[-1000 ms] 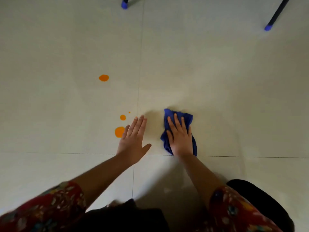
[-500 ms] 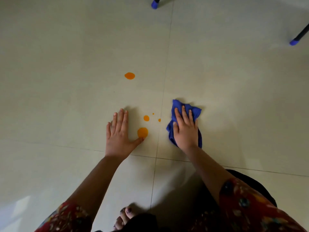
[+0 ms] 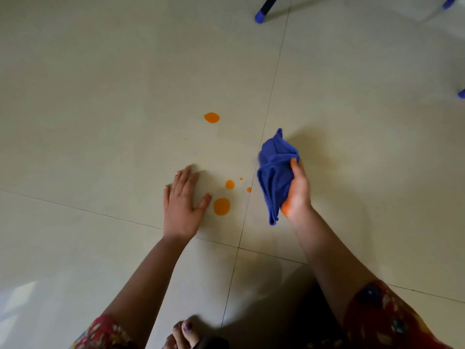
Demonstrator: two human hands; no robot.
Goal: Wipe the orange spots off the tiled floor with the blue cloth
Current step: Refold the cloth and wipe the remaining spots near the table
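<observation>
On the pale tiled floor (image 3: 100,84), the left hand (image 3: 180,207) is pressing flat, fingers apart. The right hand (image 3: 298,195), fingers clamped on the bunched blue cloth (image 3: 274,172), is now lifting it off the floor, probably towards the unwiped orange spots (image 3: 222,206) just left.

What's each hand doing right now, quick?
Left hand: open, fingers spread flat on the pale tiled floor.
Right hand: gripping the crumpled blue cloth.
</observation>
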